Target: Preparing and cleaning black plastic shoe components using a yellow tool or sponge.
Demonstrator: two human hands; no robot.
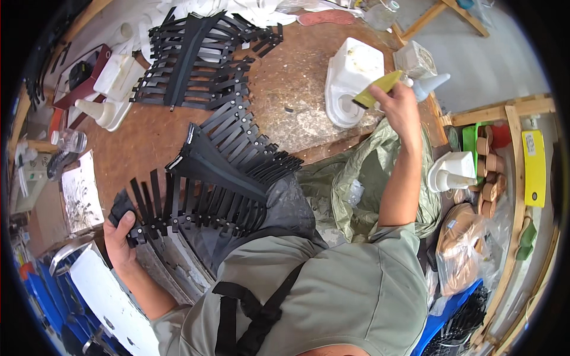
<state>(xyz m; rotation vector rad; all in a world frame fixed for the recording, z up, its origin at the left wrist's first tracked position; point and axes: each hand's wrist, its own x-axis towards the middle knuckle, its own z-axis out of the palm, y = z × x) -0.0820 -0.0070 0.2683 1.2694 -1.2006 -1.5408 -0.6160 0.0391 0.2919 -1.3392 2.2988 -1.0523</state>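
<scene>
Pinching a flat yellow-green tool (386, 80) by its upper part, in the head view, the person's right hand (401, 110) has thumb and fingers together on it, its dark edge pointing down and left beside a white container (360, 58); whether the two touch cannot be told. The left hand (122, 237) is clamped, thumb uppermost, on a black flap (123, 204) at the left end of a black strapped piece (221, 161), which lies across the lap and against the edge of the workbench (291, 77). Should the dark edge be wet, which does not show, a drip could mark the straps or the crumpled green bag (341, 193) near the right forearm. The loose strap ends could snag on one another if the flap were pulled sharply, and a slackened left grip might let the piece slide off the lap. Counted: one flat tool, one green bag, one reddish sole-shaped piece (325, 18) at the far edge, and two broad strapped sections, the second (193, 59) farther up the bench; whether they are joined is unclear. Three white containers with trays show, the others at left (119, 76) and right (454, 169).
</scene>
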